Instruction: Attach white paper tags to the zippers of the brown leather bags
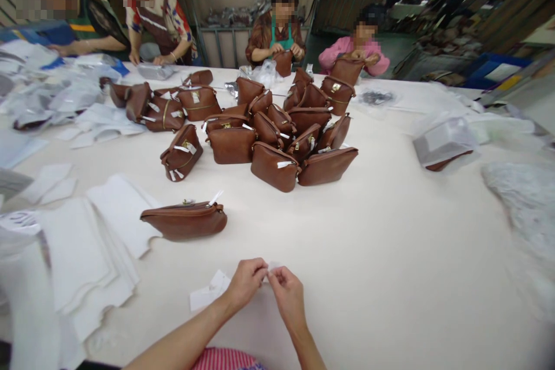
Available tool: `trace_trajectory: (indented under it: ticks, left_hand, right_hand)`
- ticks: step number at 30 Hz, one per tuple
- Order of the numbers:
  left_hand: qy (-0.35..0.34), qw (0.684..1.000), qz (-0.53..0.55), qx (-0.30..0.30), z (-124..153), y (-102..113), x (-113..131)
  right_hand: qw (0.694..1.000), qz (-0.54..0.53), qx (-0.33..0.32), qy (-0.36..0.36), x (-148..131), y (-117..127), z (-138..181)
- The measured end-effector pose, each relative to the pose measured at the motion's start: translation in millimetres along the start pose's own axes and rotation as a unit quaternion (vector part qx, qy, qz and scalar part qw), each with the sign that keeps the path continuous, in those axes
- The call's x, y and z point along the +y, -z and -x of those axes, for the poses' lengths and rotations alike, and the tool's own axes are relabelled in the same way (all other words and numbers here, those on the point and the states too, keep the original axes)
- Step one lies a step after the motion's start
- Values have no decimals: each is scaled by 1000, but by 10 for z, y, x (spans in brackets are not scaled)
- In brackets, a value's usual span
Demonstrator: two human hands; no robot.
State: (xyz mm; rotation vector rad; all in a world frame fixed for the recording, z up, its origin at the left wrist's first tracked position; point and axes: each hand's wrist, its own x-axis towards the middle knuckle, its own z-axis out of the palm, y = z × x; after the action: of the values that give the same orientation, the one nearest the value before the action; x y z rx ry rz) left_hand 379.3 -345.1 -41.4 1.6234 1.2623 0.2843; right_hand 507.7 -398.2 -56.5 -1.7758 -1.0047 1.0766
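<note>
At the far left, loose white sheets (76, 254) lie overlapped on the tabletop (403, 254). Next to them a lone brown bag (186, 223) lies apart from the others, a white tag sticking up at its top. Nearer the person are a few small white cards (207, 295), just beside the left hand (247, 282). That hand is curled, thumb and forefinger pinched on a small pale piece (274, 265), which is held in front of the person, between the two hands. The right hand (288, 295) pinches the same piece, its fingertips almost meeting the left's. Clustered brown bags (328, 166) stand farther off, touched by neither hand. At the right lies a plastic-wrapped bundle (444, 141).

The step in hand looks like fine fingertip work on the piece, whose details are too small to tell; the next move seems to call for a steady, light two-handed pinch.
</note>
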Motion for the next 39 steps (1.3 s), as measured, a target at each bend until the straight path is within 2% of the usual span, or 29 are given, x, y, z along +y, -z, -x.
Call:
trace_trajectory:
  ticks: [4,8,10,12,15,22,25,27,30,33,36,39]
  left_hand:
    - [-3,999,-23,32,13,40,42]
    - [-43,994,-74,75,73,189,145]
    - [-69,990,-87,92,127,281,208]
    - [-105,985,-68,115,179,372,270]
    - [-137,977,-12,161,222,508,361]
    - [-135,969,8,207,126,816,460]
    - [-135,971,-37,193,100,994,448]
    - [-152,969,-105,164,111,1181,454]
    - [-189,943,-223,156,110,1571,519]
    - [-182,915,-316,176,-1,1978,627]
    - [-168,904,-379,108,-205,2229,682]
    - [-143,903,-402,42,-371,2274,638]
  right_hand:
    - [1000,-2,11,25,15,-34,-7]
    - [988,22,59,140,18,-38,-60]
    - [978,18,60,201,-29,-33,-96]
    - [972,-2,39,230,-119,-39,-132]
    - [975,-65,-26,213,-311,-91,-191]
    - [961,-212,-157,85,-640,-398,-425]
    - [946,-251,-198,55,-686,-506,-547]
    - [944,-248,-204,69,-710,-551,-637]
    - [955,-208,-189,93,-741,-605,-791]
    - [970,-155,-170,83,-769,-678,-953]
    - [977,-128,-148,86,-810,-769,-1099]
    - [979,-112,-145,92,-857,-847,-1215]
